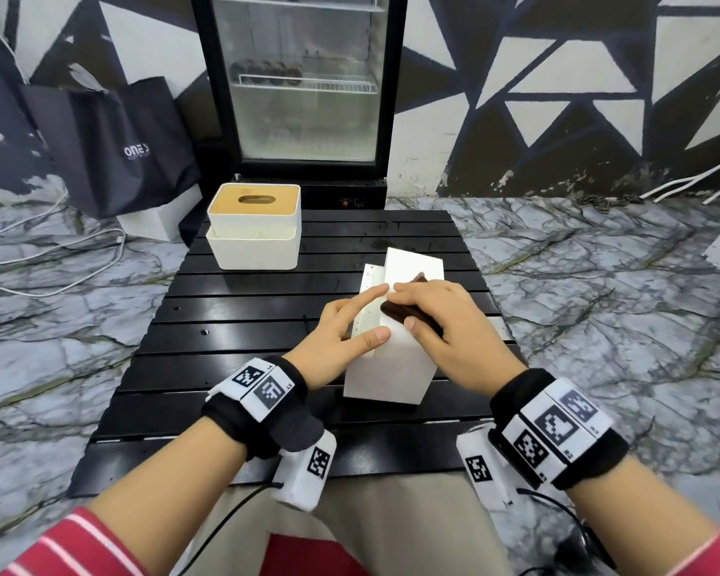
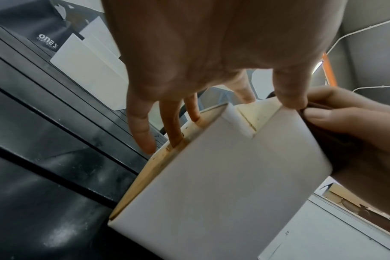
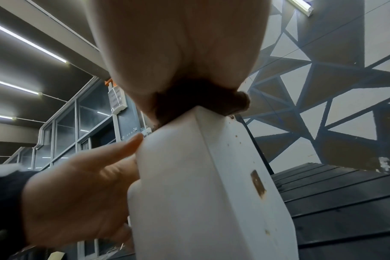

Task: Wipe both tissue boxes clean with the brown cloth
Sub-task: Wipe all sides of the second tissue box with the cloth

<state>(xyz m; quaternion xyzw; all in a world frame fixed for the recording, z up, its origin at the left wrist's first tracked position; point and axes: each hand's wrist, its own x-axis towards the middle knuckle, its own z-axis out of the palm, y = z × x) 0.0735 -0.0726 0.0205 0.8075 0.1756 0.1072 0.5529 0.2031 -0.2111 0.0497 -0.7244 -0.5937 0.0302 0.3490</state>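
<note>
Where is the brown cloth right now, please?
In the head view, the brown cloth lies under the right hand, pressed onto the near tissue box.

The near tissue box (image 1: 385, 376) is white, the cloth (image 1: 408, 314) dark brown. The far tissue box (image 1: 253, 226) is white with a tan lid. The slatted tabletop (image 1: 242, 309) is glossy black.

Black slatted table (image 1: 233, 318): open slats across centre left and along the near edge of the head view. Obstacles: upright tissue box (image 1: 254, 230) at upper left of the table; tipped tissue box (image 1: 387, 376) at centre right, flanked by left hand (image 1: 341, 334) and right hand (image 1: 445, 326). A slat-wide lane separates the boxes. Fridge (image 1: 300, 76) blocks the far edge.
</note>
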